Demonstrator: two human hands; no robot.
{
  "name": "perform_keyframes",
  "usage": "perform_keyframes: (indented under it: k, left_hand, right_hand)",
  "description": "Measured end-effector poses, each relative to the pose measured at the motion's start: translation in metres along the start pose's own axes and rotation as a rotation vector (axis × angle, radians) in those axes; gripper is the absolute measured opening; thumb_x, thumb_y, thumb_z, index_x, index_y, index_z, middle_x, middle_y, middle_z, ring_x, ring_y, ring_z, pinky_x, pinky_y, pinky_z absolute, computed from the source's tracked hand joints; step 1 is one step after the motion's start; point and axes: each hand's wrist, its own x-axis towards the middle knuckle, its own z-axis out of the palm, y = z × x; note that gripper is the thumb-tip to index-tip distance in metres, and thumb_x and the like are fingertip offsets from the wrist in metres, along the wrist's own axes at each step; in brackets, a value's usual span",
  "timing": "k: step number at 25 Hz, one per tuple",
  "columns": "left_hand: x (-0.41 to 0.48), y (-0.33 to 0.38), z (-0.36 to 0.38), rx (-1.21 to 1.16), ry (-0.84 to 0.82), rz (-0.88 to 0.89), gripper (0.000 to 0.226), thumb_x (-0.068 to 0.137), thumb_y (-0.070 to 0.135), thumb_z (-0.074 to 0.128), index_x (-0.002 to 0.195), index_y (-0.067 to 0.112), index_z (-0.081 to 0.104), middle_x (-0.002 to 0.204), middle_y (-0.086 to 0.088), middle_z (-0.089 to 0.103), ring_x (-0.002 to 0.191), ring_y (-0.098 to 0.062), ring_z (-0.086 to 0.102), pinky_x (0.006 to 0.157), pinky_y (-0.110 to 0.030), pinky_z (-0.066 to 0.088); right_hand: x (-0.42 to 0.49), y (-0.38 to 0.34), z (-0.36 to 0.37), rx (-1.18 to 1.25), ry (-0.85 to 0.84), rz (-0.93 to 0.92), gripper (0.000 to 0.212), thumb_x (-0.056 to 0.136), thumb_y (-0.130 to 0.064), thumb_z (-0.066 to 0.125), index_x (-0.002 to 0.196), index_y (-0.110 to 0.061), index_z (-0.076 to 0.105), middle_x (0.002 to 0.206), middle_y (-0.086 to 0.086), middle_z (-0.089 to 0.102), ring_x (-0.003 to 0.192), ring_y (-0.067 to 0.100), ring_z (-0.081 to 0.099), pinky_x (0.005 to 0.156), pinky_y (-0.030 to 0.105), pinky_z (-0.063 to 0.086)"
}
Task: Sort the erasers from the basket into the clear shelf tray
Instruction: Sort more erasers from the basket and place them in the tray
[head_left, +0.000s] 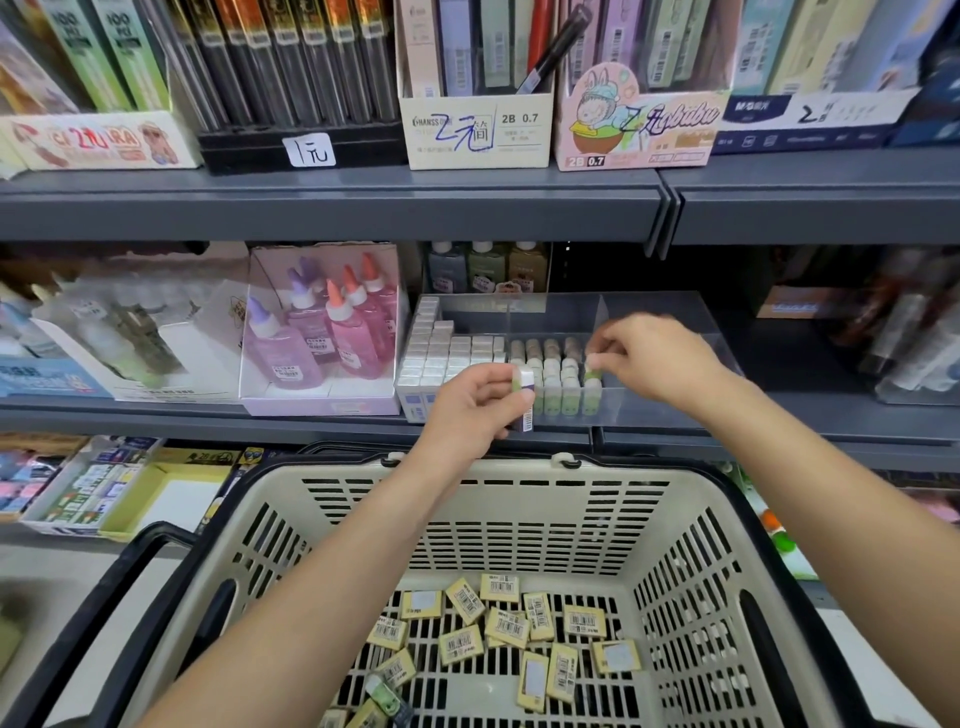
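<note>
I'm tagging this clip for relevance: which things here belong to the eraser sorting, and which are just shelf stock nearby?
Part of the job:
left hand, gripping a sleeved eraser
right hand, pinching a green eraser at the clear tray
basket with yellow erasers

Just nearby:
glue bottles
pencil-lead boxes
small bottles behind the tray

Arms outstretched; left hand (470, 408) grips purple eraser (524, 402), right hand (654, 358) pinches green eraser (592, 372).

You're in a stationery shop. Grey retail shelves (332, 202) carry display boxes (475, 136) of pencil leads with handwritten price labels (310, 150), plus glue bottles (332, 322). Your plastic shopping basket (519, 469) sits below.
</note>
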Motion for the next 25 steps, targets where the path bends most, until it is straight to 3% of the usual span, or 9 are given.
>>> perform_keyframes:
  k: [4,7,9,12,16,20,22,25]
  left_hand:
    - [0.002,0.002,0.001,0.023,0.010,0.019,0.023,0.082,0.014,0.070,0.093,0.031,0.058,0.091,0.006,0.065,0.077,-0.006,0.060,0.060,-0.016,0.047]
    - [0.004,0.004,0.006,0.052,-0.007,0.039,0.023,0.078,0.012,0.073,0.093,0.023,0.060,0.085,0.003,0.065,0.070,-0.007,0.059,0.056,-0.011,0.045]
    - [0.006,0.006,0.013,0.080,-0.024,0.063,0.025,0.076,0.009,0.075,0.088,0.024,0.059,0.080,0.004,0.063,0.065,-0.006,0.056,0.056,-0.011,0.044]
    - [0.008,0.009,0.023,0.148,-0.041,0.128,0.026,0.074,0.009,0.076,0.082,0.026,0.058,0.075,0.006,0.060,0.064,-0.006,0.052,0.063,-0.017,0.048]
    - [0.009,0.012,0.030,0.235,-0.007,0.227,0.026,0.073,0.015,0.078,0.078,0.031,0.057,0.074,0.012,0.057,0.060,-0.004,0.045,0.062,-0.021,0.045]
    - [0.006,0.010,0.019,0.333,0.092,0.271,0.026,0.079,0.021,0.072,0.081,0.040,0.054,0.084,0.019,0.057,0.074,0.001,0.049,0.070,-0.011,0.040]
    - [0.002,0.005,0.006,0.398,0.200,0.288,0.023,0.082,0.024,0.068,0.081,0.041,0.053,0.090,0.021,0.055,0.089,0.001,0.049,0.079,-0.011,0.037]
    - [0.001,-0.004,-0.011,0.443,0.342,0.297,0.014,0.085,0.021,0.063,0.089,0.033,0.056,0.093,0.022,0.053,0.106,-0.009,0.047,0.093,-0.024,0.036]
  right_hand:
    - [-0.002,-0.002,0.008,-0.098,-0.074,-0.029,0.023,0.094,-0.030,0.046,0.104,-0.030,0.067,0.108,-0.004,0.068,0.102,0.023,0.058,0.080,0.038,0.046]
    - [-0.010,-0.004,0.004,-0.142,0.033,-0.084,0.025,0.095,-0.033,0.045,0.105,-0.030,0.068,0.106,-0.003,0.069,0.101,0.024,0.059,0.078,0.038,0.050]
    - [-0.016,-0.009,-0.001,-0.005,0.097,-0.133,0.025,0.092,-0.039,0.049,0.100,-0.027,0.070,0.096,-0.004,0.071,0.092,0.021,0.062,0.075,0.036,0.052]
    - [-0.029,-0.024,-0.010,0.255,0.006,-0.183,0.023,0.088,-0.038,0.057,0.093,-0.024,0.073,0.080,-0.007,0.070,0.077,0.010,0.063,0.067,0.024,0.048]
    - [-0.038,-0.029,-0.021,0.214,-0.002,-0.225,0.014,0.086,-0.031,0.062,0.095,-0.025,0.071,0.080,-0.012,0.067,0.077,0.004,0.061,0.071,0.022,0.049]
    - [-0.026,-0.014,-0.041,0.236,0.129,-0.142,0.003,0.084,-0.032,0.064,0.084,-0.032,0.067,0.072,-0.019,0.062,0.071,-0.002,0.059,0.064,0.013,0.043]
    - [-0.018,-0.001,-0.044,0.189,0.182,-0.074,0.006,0.087,-0.034,0.061,0.090,-0.032,0.066,0.077,-0.016,0.064,0.080,0.008,0.061,0.074,0.025,0.050]
    - [-0.012,0.006,-0.030,0.091,0.147,-0.038,0.013,0.089,-0.034,0.056,0.097,-0.031,0.065,0.091,-0.009,0.068,0.097,0.020,0.060,0.085,0.040,0.051]
